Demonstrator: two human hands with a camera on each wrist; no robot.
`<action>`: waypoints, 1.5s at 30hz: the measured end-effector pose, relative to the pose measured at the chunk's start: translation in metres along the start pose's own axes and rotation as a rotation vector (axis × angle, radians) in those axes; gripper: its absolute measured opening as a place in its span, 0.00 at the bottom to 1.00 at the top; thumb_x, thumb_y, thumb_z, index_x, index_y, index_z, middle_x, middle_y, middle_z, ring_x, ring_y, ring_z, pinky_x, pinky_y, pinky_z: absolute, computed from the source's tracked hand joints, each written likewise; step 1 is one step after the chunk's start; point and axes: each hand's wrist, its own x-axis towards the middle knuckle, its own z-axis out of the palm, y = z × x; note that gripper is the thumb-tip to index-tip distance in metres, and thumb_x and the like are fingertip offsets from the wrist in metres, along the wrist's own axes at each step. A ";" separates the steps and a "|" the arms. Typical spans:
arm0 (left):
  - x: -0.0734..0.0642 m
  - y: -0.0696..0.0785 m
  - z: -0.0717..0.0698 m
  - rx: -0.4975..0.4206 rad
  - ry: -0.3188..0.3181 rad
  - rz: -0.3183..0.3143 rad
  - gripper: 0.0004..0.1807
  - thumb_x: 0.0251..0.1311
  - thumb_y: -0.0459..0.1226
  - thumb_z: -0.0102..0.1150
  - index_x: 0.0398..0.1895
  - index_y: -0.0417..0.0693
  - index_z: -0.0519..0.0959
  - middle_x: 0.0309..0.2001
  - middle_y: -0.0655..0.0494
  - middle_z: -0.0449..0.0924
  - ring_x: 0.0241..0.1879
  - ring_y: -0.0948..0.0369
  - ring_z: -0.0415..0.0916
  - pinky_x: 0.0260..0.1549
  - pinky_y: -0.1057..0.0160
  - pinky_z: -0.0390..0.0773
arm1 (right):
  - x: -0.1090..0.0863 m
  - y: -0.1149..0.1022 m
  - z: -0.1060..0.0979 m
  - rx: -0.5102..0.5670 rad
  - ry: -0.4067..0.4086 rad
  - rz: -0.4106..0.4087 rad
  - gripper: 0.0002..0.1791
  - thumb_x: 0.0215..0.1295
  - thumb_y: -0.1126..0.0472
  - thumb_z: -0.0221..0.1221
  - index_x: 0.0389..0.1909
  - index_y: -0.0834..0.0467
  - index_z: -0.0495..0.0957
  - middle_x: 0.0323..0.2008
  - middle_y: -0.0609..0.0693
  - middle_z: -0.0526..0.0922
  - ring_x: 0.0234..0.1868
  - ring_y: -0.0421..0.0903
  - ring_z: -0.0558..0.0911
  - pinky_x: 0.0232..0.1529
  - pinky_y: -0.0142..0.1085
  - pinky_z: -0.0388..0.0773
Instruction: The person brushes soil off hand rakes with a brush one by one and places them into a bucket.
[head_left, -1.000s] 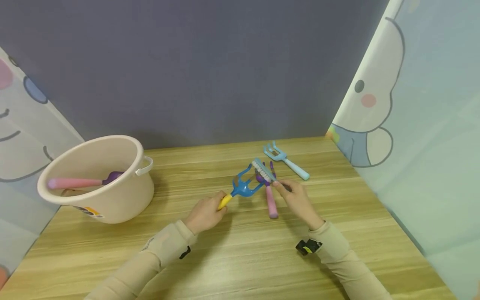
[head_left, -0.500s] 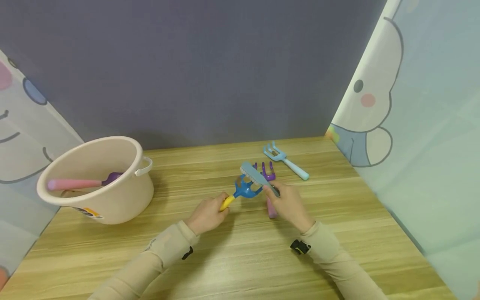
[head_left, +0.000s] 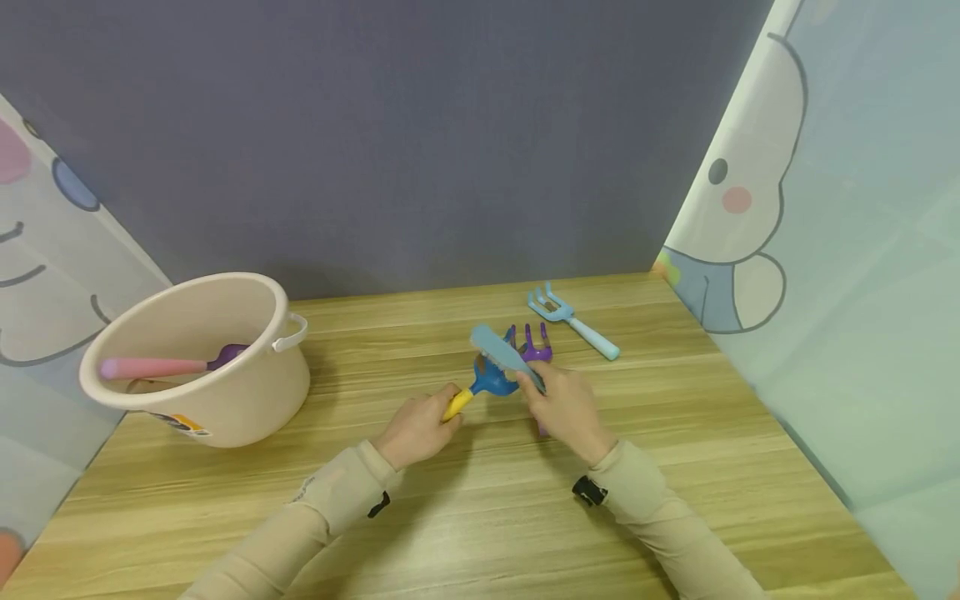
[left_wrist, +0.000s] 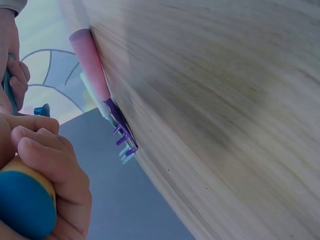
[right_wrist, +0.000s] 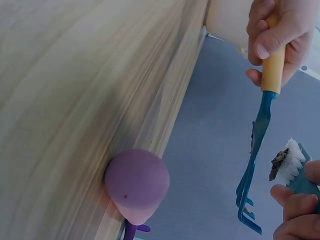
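Note:
My left hand (head_left: 420, 427) grips the yellow handle of a blue hand rake (head_left: 491, 383), held above the table. In the left wrist view, my fingers curl round the handle's blue end (left_wrist: 27, 205). My right hand (head_left: 568, 412) holds a blue-grey brush (head_left: 498, 347) over the rake's head, partly covering the tines. White bristles (right_wrist: 294, 162) show in the right wrist view, with a brown clump (right_wrist: 278, 164) at them and a small gap to the rake. Brown dirt also sticks to the rake. Behind my right hand lies a purple hand rake (head_left: 537, 353), its pink handle mostly hidden.
At the back right of the wooden table (head_left: 465, 517) lies a light blue hand rake (head_left: 594, 338). On the left stands a cream bucket (head_left: 262, 412), with a pink-handled purple tool (head_left: 157, 367) inside. A dark panel (head_left: 450, 150) closes off the back.
My right hand has moved left and turned the brush over, from bristles showing to its back showing, onto the blue rake's head. My left hand has barely shifted.

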 end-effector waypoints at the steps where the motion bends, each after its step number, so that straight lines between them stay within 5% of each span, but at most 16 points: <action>1: 0.000 0.001 0.000 0.000 0.001 0.001 0.12 0.60 0.36 0.53 0.46 0.43 0.71 0.16 0.59 0.67 0.11 0.67 0.61 0.08 0.73 0.62 | 0.000 0.000 0.001 -0.020 0.008 -0.021 0.12 0.64 0.56 0.55 0.37 0.62 0.79 0.13 0.43 0.70 0.11 0.33 0.62 0.10 0.26 0.59; 10: 0.001 0.002 0.000 -0.005 0.005 0.007 0.11 0.60 0.35 0.53 0.45 0.43 0.71 0.17 0.59 0.66 0.12 0.67 0.62 0.08 0.72 0.63 | 0.000 -0.001 0.007 -0.232 0.061 -0.129 0.13 0.62 0.55 0.57 0.20 0.54 0.70 0.11 0.41 0.63 0.10 0.34 0.58 0.09 0.23 0.52; 24: -0.001 0.001 0.000 -0.037 0.017 -0.007 0.12 0.61 0.35 0.52 0.47 0.42 0.71 0.17 0.58 0.66 0.10 0.67 0.61 0.07 0.73 0.61 | -0.005 0.002 0.012 -0.367 0.096 -0.253 0.12 0.61 0.55 0.58 0.31 0.61 0.78 0.12 0.43 0.66 0.09 0.33 0.58 0.07 0.22 0.51; 33: -0.001 0.000 -0.002 -0.076 0.042 -0.057 0.17 0.61 0.35 0.53 0.52 0.40 0.69 0.17 0.57 0.68 0.11 0.66 0.62 0.07 0.72 0.63 | -0.010 -0.001 0.012 -0.385 0.125 -0.325 0.11 0.58 0.55 0.60 0.25 0.58 0.76 0.11 0.42 0.66 0.08 0.33 0.55 0.07 0.22 0.47; 42: -0.002 -0.002 -0.003 -0.067 0.037 -0.094 0.17 0.60 0.36 0.54 0.52 0.41 0.70 0.19 0.56 0.68 0.12 0.65 0.63 0.09 0.71 0.64 | -0.013 -0.006 0.009 -0.274 0.010 -0.195 0.10 0.59 0.54 0.59 0.32 0.58 0.80 0.09 0.39 0.63 0.09 0.32 0.56 0.08 0.22 0.49; 45: -0.002 -0.003 -0.002 -0.060 0.041 -0.091 0.17 0.61 0.37 0.53 0.52 0.42 0.70 0.19 0.56 0.68 0.12 0.65 0.63 0.09 0.71 0.64 | -0.013 -0.008 0.007 -0.181 -0.033 -0.138 0.09 0.61 0.55 0.58 0.27 0.56 0.79 0.09 0.39 0.60 0.09 0.32 0.55 0.08 0.23 0.50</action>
